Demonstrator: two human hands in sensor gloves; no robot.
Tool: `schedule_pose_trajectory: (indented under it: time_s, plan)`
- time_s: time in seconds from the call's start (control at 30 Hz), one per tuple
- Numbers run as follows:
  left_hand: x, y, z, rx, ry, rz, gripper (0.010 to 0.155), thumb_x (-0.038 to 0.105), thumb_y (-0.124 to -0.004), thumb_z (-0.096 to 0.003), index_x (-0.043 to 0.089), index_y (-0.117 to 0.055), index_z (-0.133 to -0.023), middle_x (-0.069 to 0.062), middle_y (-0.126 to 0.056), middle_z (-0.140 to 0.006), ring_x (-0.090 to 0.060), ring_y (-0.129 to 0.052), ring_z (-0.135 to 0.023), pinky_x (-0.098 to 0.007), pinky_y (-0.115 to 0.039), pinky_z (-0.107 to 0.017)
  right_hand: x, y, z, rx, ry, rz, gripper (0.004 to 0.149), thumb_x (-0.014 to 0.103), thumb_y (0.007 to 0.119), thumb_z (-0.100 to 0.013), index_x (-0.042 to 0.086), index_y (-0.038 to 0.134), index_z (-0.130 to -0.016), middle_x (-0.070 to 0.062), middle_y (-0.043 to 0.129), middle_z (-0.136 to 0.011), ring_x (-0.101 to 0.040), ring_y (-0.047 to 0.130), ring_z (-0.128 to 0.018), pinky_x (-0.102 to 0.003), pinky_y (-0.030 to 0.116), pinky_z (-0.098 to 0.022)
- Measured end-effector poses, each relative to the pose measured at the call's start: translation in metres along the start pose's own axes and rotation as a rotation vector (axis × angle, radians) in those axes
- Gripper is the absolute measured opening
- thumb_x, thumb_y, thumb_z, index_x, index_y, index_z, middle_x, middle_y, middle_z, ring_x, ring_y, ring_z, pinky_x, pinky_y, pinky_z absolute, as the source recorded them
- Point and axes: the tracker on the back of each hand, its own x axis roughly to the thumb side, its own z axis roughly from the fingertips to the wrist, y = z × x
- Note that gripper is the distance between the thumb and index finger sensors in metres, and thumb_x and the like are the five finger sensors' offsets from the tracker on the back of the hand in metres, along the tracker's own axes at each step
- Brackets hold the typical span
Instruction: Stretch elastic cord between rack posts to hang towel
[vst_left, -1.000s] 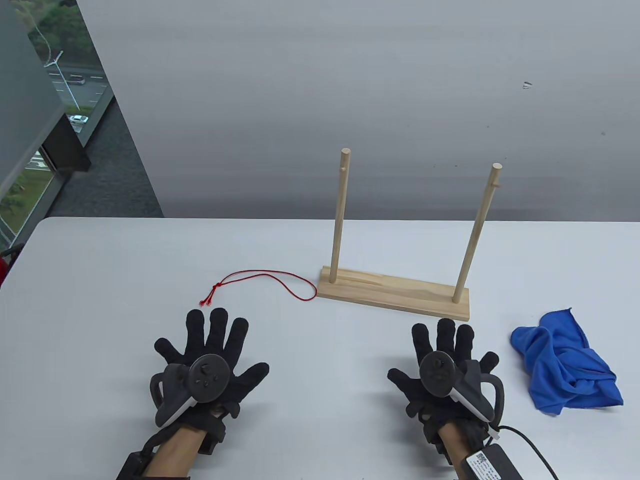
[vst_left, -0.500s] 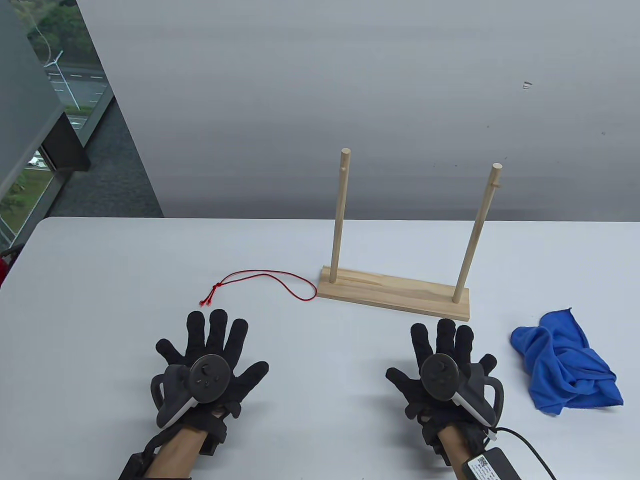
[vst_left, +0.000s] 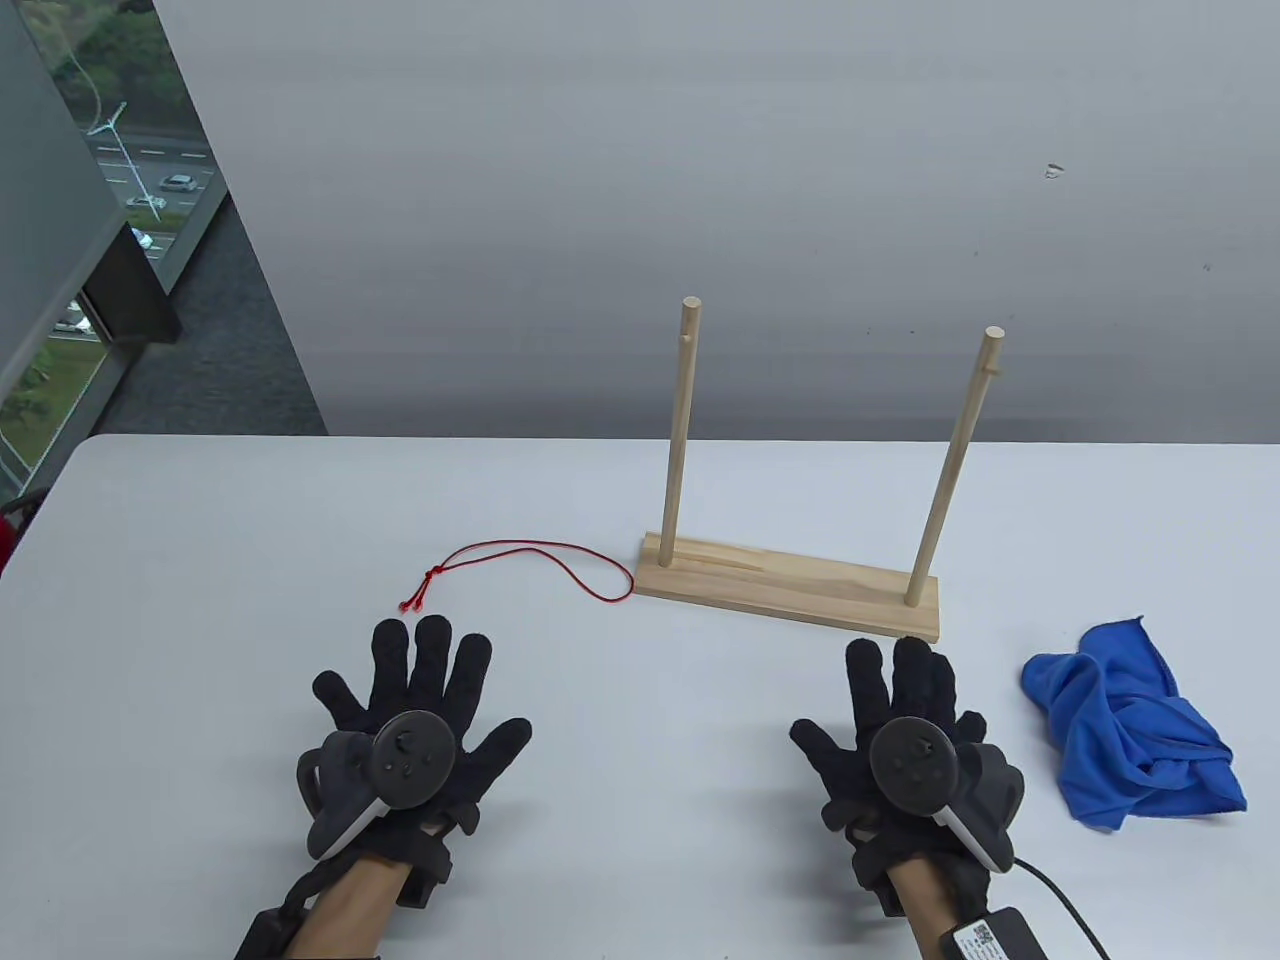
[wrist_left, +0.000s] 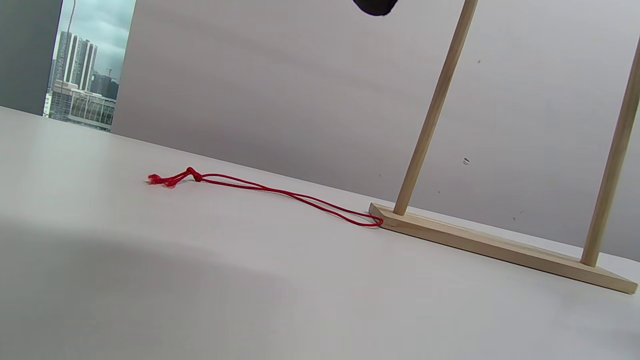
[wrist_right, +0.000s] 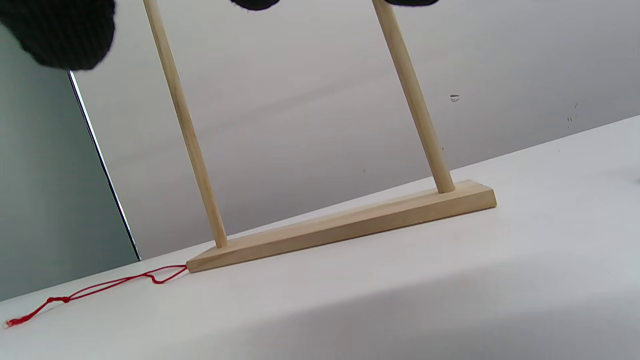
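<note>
Both hands, left and right, lie spread, lower frame, holding nothing; cord slack left of rack, towel lower right

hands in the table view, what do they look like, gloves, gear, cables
Both hands wear black knit gloves. The left hand and right hand each carry a dark grey round-faced tracker with a ring and a white edge on the back. Forearms are bare. A black cable runs from the right wrist, beside a black box with a white label.
</note>
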Motion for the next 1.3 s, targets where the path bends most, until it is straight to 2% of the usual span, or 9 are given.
schedule_pose_trajectory:
  time_s: [0.2, 0.43, 0.67, 0.83, 1.0, 1.13, 1.3]
  plan:
    - [0.0, 0.001, 0.001, -0.004, -0.011, 0.008, 0.094, 0.092, -0.051, -0.0357, 0.039, -0.044, -0.113, 0.0, -0.027, -0.125, -0.038, -0.012, -0.115, -0.078, -0.009, -0.06, 0.003, -0.017, 0.0, -0.09, 0.0, -0.029, 0.087, 0.07, 0.07, -0.043, 0.027, 0.028, -0.106, -0.018, 0.024, -0.11, -0.047, 0.043, -0.1, -0.077, 0.049, -0.058]
    - [0.002, 0.002, 0.002, -0.002, -0.013, 0.024, 0.093, 0.091, -0.052, -0.0362, 0.039, -0.044, -0.113, 0.0, -0.027, -0.125, -0.038, -0.012, -0.115, -0.077, -0.008, -0.061, 0.006, -0.037, -0.001, -0.126, 0.045, -0.087, 0.087, 0.068, 0.073, -0.044, 0.024, 0.031, -0.106, -0.02, 0.033, -0.108, -0.046, 0.058, -0.094, -0.072, 0.062, -0.054]
    - [0.003, 0.002, 0.001, 0.016, -0.029, 0.025, 0.091, 0.089, -0.054, -0.038, 0.038, -0.045, -0.113, -0.001, -0.028, -0.125, -0.037, -0.014, -0.116, -0.076, -0.01, -0.063, 0.009, -0.064, -0.016, -0.143, 0.136, -0.143, 0.088, 0.064, 0.078, -0.043, 0.019, 0.036, -0.105, -0.022, 0.042, -0.105, -0.044, 0.072, -0.086, -0.065, 0.075, -0.047]
    - [0.001, 0.0, 0.0, 0.012, -0.024, 0.035, 0.09, 0.087, -0.057, -0.0393, 0.037, -0.045, -0.113, -0.001, -0.029, -0.125, -0.037, -0.016, -0.116, -0.076, -0.01, -0.063, 0.002, -0.083, -0.035, -0.109, 0.24, -0.199, 0.09, 0.061, 0.082, -0.043, 0.014, 0.036, -0.104, -0.023, 0.046, -0.103, -0.041, 0.083, -0.078, -0.051, 0.087, -0.037]
    - [0.0, 0.0, -0.001, 0.016, -0.017, 0.041, 0.089, 0.086, -0.058, -0.04, 0.036, -0.046, -0.113, -0.002, -0.03, -0.125, -0.037, -0.017, -0.116, -0.075, -0.011, -0.064, -0.004, -0.093, -0.062, -0.081, 0.321, -0.235, 0.086, 0.055, 0.083, -0.044, 0.01, 0.041, -0.103, -0.023, 0.056, -0.098, -0.036, 0.095, -0.065, -0.039, 0.094, -0.025]
    - [-0.001, 0.001, -0.001, 0.018, -0.012, 0.042, 0.089, 0.085, -0.059, -0.04, 0.036, -0.046, -0.113, -0.002, -0.03, -0.125, -0.037, -0.017, -0.116, -0.075, -0.011, -0.064, -0.009, -0.092, -0.086, -0.003, 0.394, -0.205, 0.086, 0.053, 0.084, -0.044, 0.009, 0.04, -0.102, -0.024, 0.058, -0.097, -0.034, 0.098, -0.061, -0.034, 0.095, -0.021]
    - [-0.001, 0.0, -0.001, 0.015, -0.013, 0.035, 0.088, 0.084, -0.059, -0.0407, 0.036, -0.046, -0.113, -0.002, -0.031, -0.124, -0.037, -0.018, -0.116, -0.075, -0.012, -0.065, -0.023, -0.081, -0.111, 0.057, 0.499, -0.26, 0.085, 0.048, 0.087, -0.044, 0.007, 0.041, -0.102, -0.024, 0.059, -0.096, -0.034, 0.1, -0.057, -0.031, 0.096, -0.018]
